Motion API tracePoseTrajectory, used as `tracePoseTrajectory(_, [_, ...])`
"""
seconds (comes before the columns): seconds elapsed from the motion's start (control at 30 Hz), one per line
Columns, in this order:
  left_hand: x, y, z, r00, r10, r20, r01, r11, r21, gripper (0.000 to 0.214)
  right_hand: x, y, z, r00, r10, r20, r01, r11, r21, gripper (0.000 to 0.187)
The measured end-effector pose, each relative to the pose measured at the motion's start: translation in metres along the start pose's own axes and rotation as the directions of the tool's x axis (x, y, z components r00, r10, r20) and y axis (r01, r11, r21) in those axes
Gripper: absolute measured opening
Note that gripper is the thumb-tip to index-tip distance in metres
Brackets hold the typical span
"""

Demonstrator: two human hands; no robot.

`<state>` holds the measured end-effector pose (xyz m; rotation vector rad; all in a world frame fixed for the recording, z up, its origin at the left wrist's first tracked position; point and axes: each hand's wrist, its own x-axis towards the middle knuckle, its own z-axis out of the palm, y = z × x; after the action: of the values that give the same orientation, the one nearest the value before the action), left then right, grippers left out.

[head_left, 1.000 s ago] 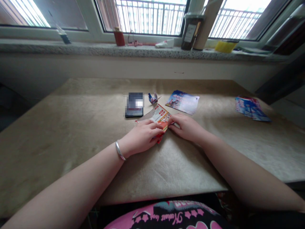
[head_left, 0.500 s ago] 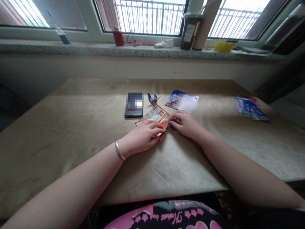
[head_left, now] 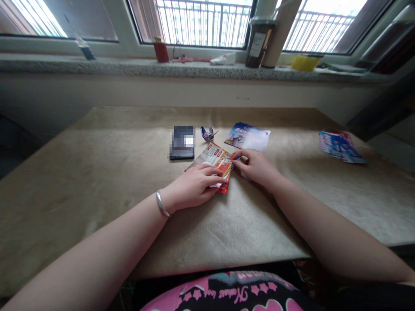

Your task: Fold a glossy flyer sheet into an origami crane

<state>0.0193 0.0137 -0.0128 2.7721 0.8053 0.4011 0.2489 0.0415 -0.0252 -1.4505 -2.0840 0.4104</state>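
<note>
Under the window [head_left: 201, 23], the surface [head_left: 97, 185] has bright paper [head_left: 218, 156] near its middle. The left hand [head_left: 196, 183] lies flat on it, the right hand [head_left: 256, 166] pinches its right edge; a hard tug could tear it.

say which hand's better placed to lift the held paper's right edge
Probably the right hand: its fingers are at the right edge of the paper, while the left hand rests on its near side.

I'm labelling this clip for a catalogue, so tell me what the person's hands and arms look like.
The left hand and right hand are ungloved, and no sleeve shows on the left arm or right arm. A narrow, silver-coloured bangle circles the left wrist; the right wrist shows none.
</note>
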Motion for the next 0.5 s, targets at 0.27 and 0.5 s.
tracePoseTrajectory(0.27, [0.0016,0.0019,-0.0019,0.996,0.071,0.061,-0.073,0.997,0.026,0.033,-0.0005,0.0004,-0.0029,0.996,0.079,-0.027,-0.079,0.997,0.024,0.019])
tracePoseTrajectory(0.5, [0.0005,0.0024,-0.0009,0.993,0.063,0.102,-0.069,0.996,0.054,0.037,0.0019,0.0018,-0.0022,0.998,0.056,-0.037,-0.055,0.998,0.020,0.018])
